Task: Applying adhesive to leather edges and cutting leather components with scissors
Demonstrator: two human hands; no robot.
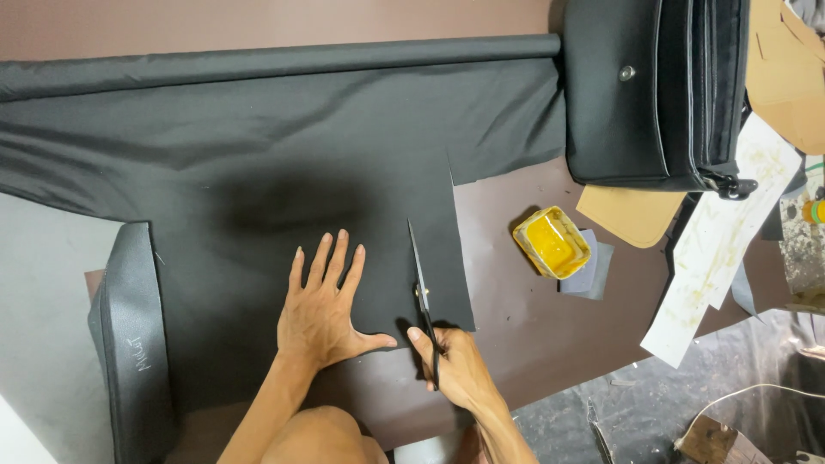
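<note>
Work surface: dark brown sheet (pixel 533 335) over a grey floor (pixel 43 326), mid-frame to lower right. Black fabric (pixel 258 172) unrolled from a bolt (pixel 284 62) along the top edge, covering centre and left. Left hand (pixel 322 309) flat, fingers spread, pressing the fabric at lower centre. Right hand (pixel 455 365) gripped around the scissors (pixel 423 296), blades slightly parted, lying along the fabric's right part. Yellow tub of glue (pixel 552 241) right of centre, black bag (pixel 653 90) upper right, tan pattern pieces (pixel 632 215) just beside it. Black panel (pixel 129 344) lower left.
</note>
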